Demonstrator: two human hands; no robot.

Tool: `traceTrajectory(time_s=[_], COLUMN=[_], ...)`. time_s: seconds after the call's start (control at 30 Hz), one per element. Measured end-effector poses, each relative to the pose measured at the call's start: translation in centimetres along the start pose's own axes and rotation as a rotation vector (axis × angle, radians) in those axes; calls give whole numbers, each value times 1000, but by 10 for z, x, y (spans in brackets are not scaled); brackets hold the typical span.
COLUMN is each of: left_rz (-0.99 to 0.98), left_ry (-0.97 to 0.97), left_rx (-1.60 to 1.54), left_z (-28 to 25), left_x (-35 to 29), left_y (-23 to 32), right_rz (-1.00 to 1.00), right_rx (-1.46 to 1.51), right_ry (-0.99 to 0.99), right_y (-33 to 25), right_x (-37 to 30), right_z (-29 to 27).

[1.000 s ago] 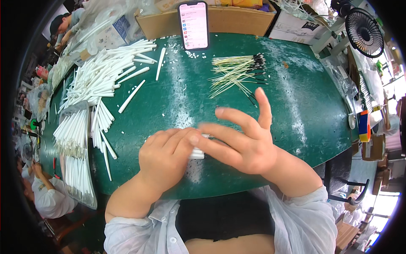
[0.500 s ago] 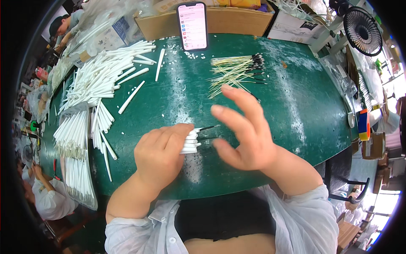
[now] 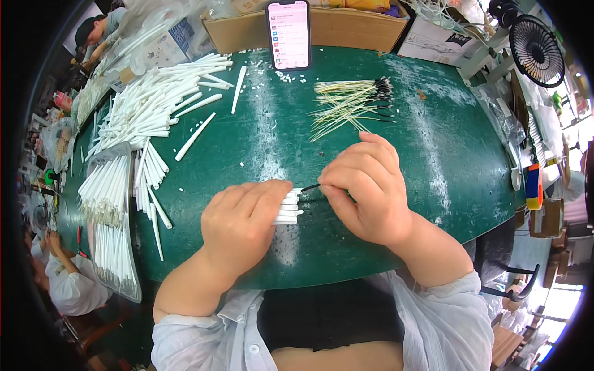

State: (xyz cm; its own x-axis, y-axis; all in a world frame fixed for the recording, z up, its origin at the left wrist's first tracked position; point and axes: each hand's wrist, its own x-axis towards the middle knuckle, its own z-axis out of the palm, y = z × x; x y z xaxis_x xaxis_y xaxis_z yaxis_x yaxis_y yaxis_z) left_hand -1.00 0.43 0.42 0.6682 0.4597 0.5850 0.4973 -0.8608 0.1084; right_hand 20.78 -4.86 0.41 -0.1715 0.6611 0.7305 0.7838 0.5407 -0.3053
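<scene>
My left hand (image 3: pixel 241 213) is closed over a small bundle of white tapered tubes (image 3: pixel 288 212), whose ends stick out to the right of its fingers. From the topmost tube runs a thin black-ended wire (image 3: pixel 309 187). My right hand (image 3: pixel 368 188) pinches the outer end of that wire between thumb and forefinger. Beyond my right hand lies a loose bunch of pale yellow wires (image 3: pixel 343 102) with black ends pointing right. The far ends of the held tubes are hidden under my left hand.
A large pile of white tubes (image 3: pixel 145 108) covers the left of the green table (image 3: pixel 458 161). Beside it, a clear tray (image 3: pixel 131 247) holds more tubes. A phone (image 3: pixel 289 37) stands before a cardboard box (image 3: pixel 352 31). A black fan (image 3: pixel 537 51) is at far right. Another person works at far left.
My right hand has come down from its spread position and closed on the black wire end. My left hand keeps its grip on the tubes. The view has shifted slightly.
</scene>
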Motion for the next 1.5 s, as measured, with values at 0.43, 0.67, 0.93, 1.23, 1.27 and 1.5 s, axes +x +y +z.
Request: traceTrajectory(time_s=[0.43, 0.67, 0.93, 1.23, 1.27, 1.5], left_rz=[4, 34, 6, -74, -80, -88], left_ry=[12, -33, 7, -13, -3, -13], left_rx=[-11, -13, 44, 35, 45, 50], left_z=[-3, -3, -1, -6, -6, -5], left_x=[2, 0, 3, 2, 3, 4], left_y=[0, 3, -2, -10, -10, -13], right_rz=[25, -74, 442, 499, 465, 430], right_rx=[79, 37, -210, -174, -158, 146], right_ry=[2, -66, -83, -477, -554, -885], right_y=[-4, -1, 81, 53, 47, 29], right_x=[0, -1, -11, -12, -14, -4], right_z=[0, 1, 8, 7, -1, -32])
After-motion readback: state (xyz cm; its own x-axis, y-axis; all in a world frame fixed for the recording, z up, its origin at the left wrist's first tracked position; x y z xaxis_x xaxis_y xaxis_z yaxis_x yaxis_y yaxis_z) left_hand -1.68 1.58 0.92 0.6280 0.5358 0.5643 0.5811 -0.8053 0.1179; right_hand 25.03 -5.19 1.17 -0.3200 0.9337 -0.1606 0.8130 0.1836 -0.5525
